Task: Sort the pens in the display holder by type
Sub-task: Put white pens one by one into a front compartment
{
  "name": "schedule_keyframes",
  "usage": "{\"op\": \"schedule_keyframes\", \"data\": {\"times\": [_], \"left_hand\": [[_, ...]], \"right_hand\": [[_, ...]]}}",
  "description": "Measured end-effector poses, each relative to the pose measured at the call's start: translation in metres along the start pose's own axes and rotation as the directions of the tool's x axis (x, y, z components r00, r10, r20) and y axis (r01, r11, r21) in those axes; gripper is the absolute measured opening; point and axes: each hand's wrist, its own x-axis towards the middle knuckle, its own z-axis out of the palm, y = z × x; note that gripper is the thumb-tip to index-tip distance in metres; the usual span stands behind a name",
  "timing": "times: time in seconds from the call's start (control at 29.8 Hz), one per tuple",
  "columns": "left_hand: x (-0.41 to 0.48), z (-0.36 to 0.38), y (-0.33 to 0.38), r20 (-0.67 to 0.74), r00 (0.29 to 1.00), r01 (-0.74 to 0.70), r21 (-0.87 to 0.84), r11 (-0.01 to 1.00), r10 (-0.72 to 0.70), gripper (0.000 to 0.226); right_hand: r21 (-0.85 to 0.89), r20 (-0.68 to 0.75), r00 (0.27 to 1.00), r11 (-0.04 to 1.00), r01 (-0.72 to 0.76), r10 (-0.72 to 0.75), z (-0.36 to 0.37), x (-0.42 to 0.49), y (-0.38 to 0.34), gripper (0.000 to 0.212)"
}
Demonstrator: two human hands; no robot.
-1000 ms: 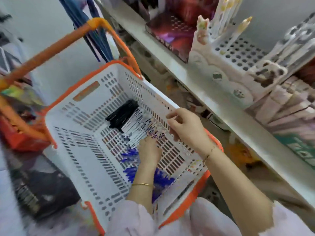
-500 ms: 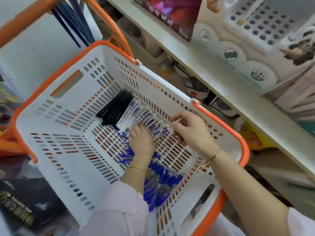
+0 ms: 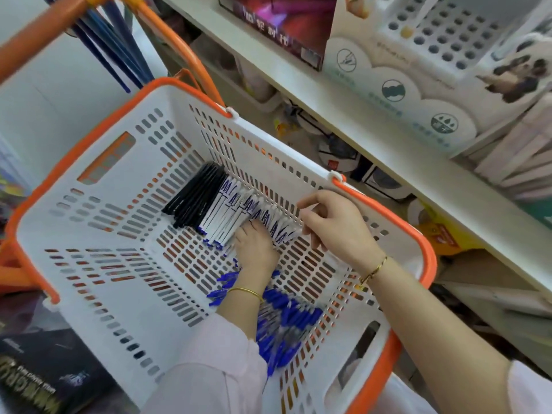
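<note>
The white basket (image 3: 125, 222) holds all the pens, well apart from the holed display holder (image 3: 442, 34) up on the shelf (image 3: 298, 91): blue pens (image 3: 286, 321) are heaped at the near end, and white pens (image 3: 236, 210) and black pens (image 3: 197, 198) lie side by side against the far wall. Such pens look light, stiff and smooth, apt to roll apart, so pinching a small bundle mid-barrel seems best. The left hand (image 3: 257, 252) lays its fingers on the white row, while the right hand (image 3: 337, 225) curls at the row's end, whether round a pen cannot be told.
</note>
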Motion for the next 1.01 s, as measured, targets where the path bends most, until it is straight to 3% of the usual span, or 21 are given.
{"op": "schedule_keyframes", "data": {"times": [0.3,0.54,0.7,0.87,0.94,1.01], "left_hand": [[0.002,0.003,0.001,0.001,1.0,-0.026,-0.045,0.999,0.027,0.042],[-0.002,-0.009,0.005,0.02,1.0,-0.017,-0.06,0.998,0.018,0.059],[-0.002,-0.02,0.005,0.093,0.995,0.04,-0.182,0.983,-0.023,0.043],[-0.008,-0.059,0.003,0.322,0.941,0.224,-0.368,0.902,-0.102,0.029],[-0.019,-0.083,0.0,0.378,0.923,0.267,-0.499,0.824,-0.07,0.013],[-0.038,-0.11,-0.003,0.415,0.909,0.308,-0.595,0.742,-0.044,0.016]], "right_hand": [[0.03,-0.003,1.0,0.999,0.025,-0.025,-0.001,-0.001,0.0,0.008],[0.026,-0.016,0.999,0.999,0.045,-0.045,-0.002,-0.003,0.001,0.008],[0.019,-0.022,0.998,0.998,0.067,-0.067,-0.002,-0.004,0.001,0.009],[0.061,0.01,0.997,0.995,0.077,-0.078,-0.004,-0.007,-0.005,0.009],[0.084,0.024,0.996,0.993,0.078,-0.081,-0.006,-0.011,-0.009,0.01],[0.127,0.03,0.996,0.989,0.078,-0.083,-0.011,-0.018,-0.016,0.011]]}}
